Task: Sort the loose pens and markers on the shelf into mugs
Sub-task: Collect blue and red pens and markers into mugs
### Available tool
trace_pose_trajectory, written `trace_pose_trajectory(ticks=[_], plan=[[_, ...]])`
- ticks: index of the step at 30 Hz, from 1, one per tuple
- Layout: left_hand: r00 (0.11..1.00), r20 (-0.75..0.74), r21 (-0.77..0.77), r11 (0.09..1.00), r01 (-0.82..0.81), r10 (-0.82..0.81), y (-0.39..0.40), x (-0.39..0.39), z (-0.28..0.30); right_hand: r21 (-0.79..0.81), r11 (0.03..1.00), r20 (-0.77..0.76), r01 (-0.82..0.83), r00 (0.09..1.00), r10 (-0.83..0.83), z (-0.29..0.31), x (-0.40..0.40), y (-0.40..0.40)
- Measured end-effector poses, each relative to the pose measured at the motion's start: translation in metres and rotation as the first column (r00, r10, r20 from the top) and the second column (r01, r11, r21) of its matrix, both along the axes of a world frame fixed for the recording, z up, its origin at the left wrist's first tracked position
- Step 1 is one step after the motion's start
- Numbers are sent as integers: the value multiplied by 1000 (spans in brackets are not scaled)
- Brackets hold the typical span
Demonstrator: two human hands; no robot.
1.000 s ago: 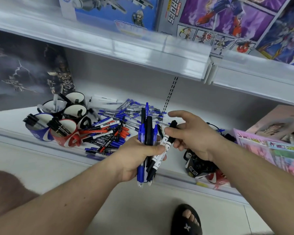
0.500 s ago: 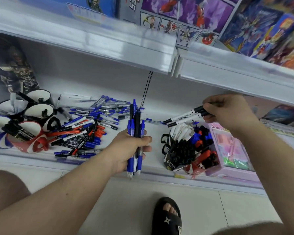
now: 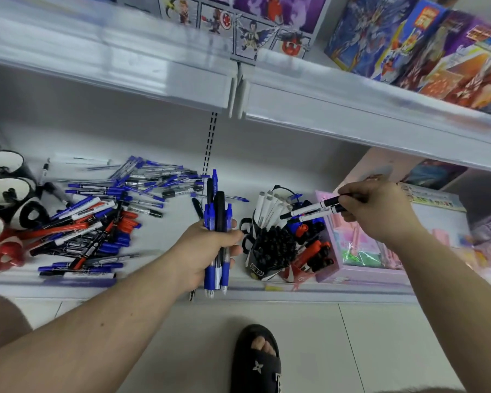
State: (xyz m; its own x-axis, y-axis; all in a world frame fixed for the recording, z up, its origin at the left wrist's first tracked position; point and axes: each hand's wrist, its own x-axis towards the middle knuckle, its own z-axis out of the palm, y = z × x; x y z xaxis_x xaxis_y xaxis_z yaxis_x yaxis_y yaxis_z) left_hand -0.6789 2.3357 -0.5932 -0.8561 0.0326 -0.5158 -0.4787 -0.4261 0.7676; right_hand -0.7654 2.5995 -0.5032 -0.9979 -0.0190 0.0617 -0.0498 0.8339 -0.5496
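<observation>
The left hand [image 3: 207, 251] grips an upright bundle of pens [image 3: 218, 222], blue and black, in front of the shelf [image 3: 182, 225]. The right hand [image 3: 380, 211] pinches two markers [image 3: 312, 211], white-bodied with black caps, held nearly level above the black mug [image 3: 270, 251], which is packed with markers and stands beside a red mug [image 3: 301, 272]. Loose pens [image 3: 102, 217] lie heaped on the shelf to the left, near more mugs [image 3: 6, 194] at the left edge.

Glossy plastic pens [image 3: 216, 222]; smooth white shelf [image 3: 165, 236]; glossy ceramic-looking mugs [image 3: 5, 191].
</observation>
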Motion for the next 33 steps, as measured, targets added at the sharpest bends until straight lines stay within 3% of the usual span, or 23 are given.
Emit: trace_pose_trajectory(ticks=[7,15,26,33], plan=[[1000,-8,-2,1000,4,-4,-3,0,-1,-103,995,23,-9,1000,11,-2,0,-11],[1000,-3,-26,1000,-15,15,-40,18,6,-225,963,127,-147,976,179,-15,1,-80],[979,2,-79,976,-205,205,-130,78,15,-303,861,145,-409,873,465,-28,23,-222],[932,-2,-64,930,-362,362,-173,105,24,-410,807,164,-425,836,524,-36,45,-287]])
